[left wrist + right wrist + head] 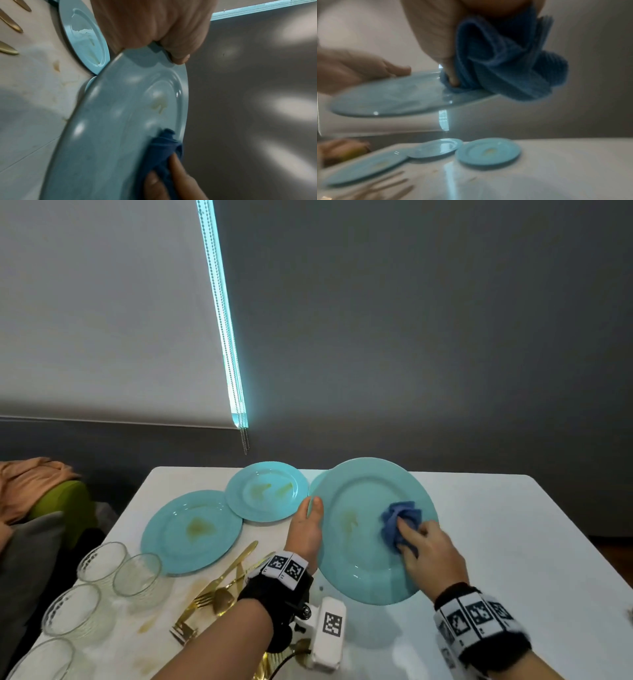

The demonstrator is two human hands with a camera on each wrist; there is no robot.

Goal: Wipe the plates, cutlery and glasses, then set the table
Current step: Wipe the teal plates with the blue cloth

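My left hand (310, 520) grips the left rim of a large light-blue plate (359, 563), held tilted above the white table (513, 542). The thumb lies on the rim (178, 59). A yellowish smear (349, 522) marks the plate's centre. My right hand (424, 546) holds a bunched blue cloth (399, 518) and presses it on the plate's right side, seen close in the right wrist view as cloth (501, 60) on plate (393, 100). Three more stained blue plates lie on the table: a large one (191, 530), a smaller one (267, 491) and one (488, 151) hidden behind the held plate.
Several clear glasses (102, 563) stand at the table's left front edge. Gold cutlery (219, 590) lies in a pile beside my left wrist. Stains mark the tabletop near it. A green chair with orange fabric (37, 484) sits at the left; a grey wall is behind.
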